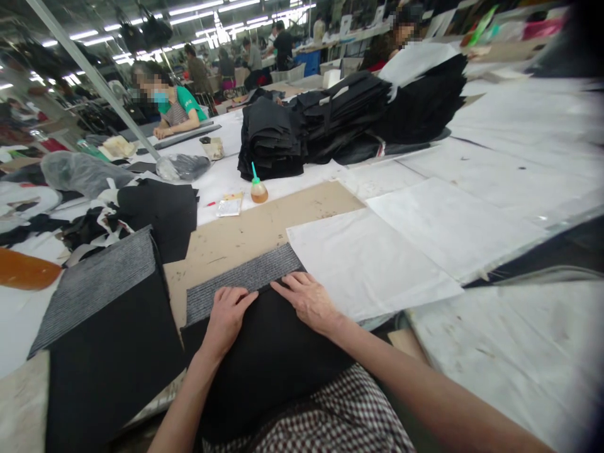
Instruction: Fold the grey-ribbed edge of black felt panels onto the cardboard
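A black fabric panel [278, 358] with a grey ribbed strip [245, 277] along its far side lies at the table edge and drapes down toward my lap. Along the line where the black cloth meets the ribbed strip, my left hand [229, 318] grips the panel, fingers bent and thumb pointing inward. My right hand [306, 299] has hold of the same line a short way to the right, its thumb near the left one. The fingertips press on the cloth, and what lies under them is hidden.
Left of me lies a similar black and grey panel stack [108, 314]. Ahead are a small bottle [259, 190] with a green nozzle, a small packet [229, 206] and piled black fabric [330, 119]. White sheets [377, 258] lie right. A co-worker [177, 107] works across the table.
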A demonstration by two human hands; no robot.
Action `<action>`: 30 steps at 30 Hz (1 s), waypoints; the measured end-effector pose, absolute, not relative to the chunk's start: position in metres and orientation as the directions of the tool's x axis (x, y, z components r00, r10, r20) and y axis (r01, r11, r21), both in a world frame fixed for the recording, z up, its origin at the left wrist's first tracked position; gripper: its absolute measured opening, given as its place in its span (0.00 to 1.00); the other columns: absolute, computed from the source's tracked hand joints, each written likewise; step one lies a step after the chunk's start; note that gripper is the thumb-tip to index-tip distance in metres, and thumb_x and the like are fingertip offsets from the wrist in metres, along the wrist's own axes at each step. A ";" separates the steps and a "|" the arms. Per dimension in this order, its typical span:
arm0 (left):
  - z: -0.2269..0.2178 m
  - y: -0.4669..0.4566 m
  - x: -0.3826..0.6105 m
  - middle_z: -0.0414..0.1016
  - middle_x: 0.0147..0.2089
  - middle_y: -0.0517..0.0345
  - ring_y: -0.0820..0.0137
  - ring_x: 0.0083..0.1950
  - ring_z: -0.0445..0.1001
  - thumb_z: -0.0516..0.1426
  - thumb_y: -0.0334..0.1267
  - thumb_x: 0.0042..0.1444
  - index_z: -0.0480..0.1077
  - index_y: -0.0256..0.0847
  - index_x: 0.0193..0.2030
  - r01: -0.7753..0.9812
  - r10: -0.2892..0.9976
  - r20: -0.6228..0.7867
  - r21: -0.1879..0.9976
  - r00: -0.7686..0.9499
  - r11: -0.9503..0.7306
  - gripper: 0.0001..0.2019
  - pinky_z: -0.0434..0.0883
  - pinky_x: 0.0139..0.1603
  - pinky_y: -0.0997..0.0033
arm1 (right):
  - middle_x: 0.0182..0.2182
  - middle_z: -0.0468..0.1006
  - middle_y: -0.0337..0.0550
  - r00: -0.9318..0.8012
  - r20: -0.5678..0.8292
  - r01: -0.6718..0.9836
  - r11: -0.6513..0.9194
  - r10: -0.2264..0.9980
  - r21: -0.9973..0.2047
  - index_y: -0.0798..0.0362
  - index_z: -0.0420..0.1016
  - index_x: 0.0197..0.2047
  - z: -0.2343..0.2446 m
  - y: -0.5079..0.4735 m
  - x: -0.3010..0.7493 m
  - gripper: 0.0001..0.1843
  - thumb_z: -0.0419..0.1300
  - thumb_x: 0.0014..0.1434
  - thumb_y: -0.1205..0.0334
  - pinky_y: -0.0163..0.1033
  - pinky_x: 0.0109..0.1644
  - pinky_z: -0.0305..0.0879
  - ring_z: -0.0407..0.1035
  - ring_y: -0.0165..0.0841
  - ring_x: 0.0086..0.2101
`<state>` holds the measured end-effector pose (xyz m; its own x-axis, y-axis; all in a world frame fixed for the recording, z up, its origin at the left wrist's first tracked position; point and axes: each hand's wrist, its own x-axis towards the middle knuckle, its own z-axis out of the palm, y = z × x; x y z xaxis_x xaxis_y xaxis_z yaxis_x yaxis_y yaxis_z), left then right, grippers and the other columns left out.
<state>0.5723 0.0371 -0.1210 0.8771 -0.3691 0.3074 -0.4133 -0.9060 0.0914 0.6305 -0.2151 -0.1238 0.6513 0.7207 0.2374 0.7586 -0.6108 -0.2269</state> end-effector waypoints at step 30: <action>-0.114 0.110 0.526 0.72 0.47 0.51 0.65 0.46 0.68 0.49 0.27 0.66 0.70 0.44 0.57 -0.410 -0.398 0.236 0.006 0.887 -0.912 0.18 0.63 0.55 0.55 | 0.45 0.69 0.48 0.600 0.167 0.800 -0.593 0.782 -0.098 0.47 0.62 0.66 -0.109 -0.146 0.600 0.32 0.55 0.59 0.75 0.47 0.50 0.60 0.61 0.42 0.45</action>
